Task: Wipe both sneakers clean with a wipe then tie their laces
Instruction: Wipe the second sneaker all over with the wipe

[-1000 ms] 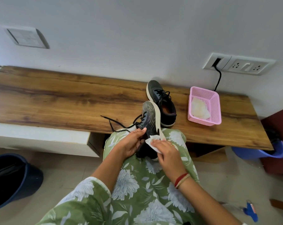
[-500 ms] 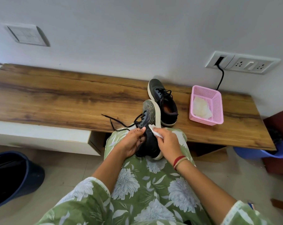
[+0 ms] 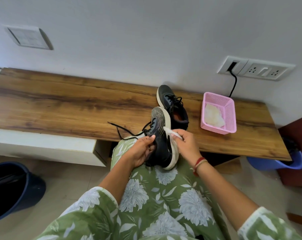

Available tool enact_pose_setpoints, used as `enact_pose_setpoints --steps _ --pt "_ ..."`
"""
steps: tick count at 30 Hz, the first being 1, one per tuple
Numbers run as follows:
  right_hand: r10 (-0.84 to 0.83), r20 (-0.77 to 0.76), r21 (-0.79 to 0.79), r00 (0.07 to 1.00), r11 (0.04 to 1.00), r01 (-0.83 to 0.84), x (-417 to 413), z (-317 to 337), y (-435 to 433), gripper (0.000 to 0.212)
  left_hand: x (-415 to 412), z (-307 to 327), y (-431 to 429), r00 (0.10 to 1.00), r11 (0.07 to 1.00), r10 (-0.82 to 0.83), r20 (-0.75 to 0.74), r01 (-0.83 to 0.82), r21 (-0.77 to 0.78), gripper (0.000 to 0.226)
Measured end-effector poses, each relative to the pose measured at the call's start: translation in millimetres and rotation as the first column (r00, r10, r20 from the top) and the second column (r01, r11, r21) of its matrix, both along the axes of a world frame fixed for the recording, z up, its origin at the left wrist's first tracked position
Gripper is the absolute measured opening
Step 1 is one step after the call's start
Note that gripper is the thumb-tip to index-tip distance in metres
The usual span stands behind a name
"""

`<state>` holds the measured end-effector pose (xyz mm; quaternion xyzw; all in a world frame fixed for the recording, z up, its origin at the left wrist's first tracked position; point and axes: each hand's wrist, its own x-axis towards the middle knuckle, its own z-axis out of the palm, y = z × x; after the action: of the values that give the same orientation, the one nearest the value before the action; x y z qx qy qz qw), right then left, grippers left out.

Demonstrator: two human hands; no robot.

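On the bench [image 3: 60,108], pink basket [image 3: 232,118] holding wipes [image 3: 213,115]

**Hand and arm position: both hands raised over your lap, each one gripping.**

Your left hand [image 3: 143,149] grips the sneaker [image 3: 161,144] from its left side, thumb laid across the top with the tip pointing away from you, fingers curled against the near side; your right hand [image 3: 184,144] pinches the wipe [image 3: 171,132] between thumb and curled fingers, back of the hand toward you, pressing it to the sole edge; your left forearm [image 3: 119,174] and right forearm [image 3: 221,187] are bare and converge toward the middle; your right wrist [image 3: 199,162] carries red and tan threads.
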<state>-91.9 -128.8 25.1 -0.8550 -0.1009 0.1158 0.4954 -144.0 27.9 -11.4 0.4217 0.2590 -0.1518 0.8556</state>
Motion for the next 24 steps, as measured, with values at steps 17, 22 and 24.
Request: enact_pose_setpoints --steps 17,22,24 --pt "-0.034 -0.029 0.025 0.999 0.999 0.035 6 -7 6 0.016 -1 5 0 1.000 0.999 -0.001 -0.022 0.000 -0.044 0.018" --pt "0.221 0.210 -0.242 0.952 0.956 -0.169 -24 -12 13 0.025 -2 5 2 1.000 0.997 0.013 -0.002 -0.013 -0.079 0.019" --pt "0.290 0.229 -0.264 0.929 0.937 -0.228 -32 -8 7 0.024 -2 7 0 1.000 0.998 0.011 -0.008 -0.011 -0.056 0.023"
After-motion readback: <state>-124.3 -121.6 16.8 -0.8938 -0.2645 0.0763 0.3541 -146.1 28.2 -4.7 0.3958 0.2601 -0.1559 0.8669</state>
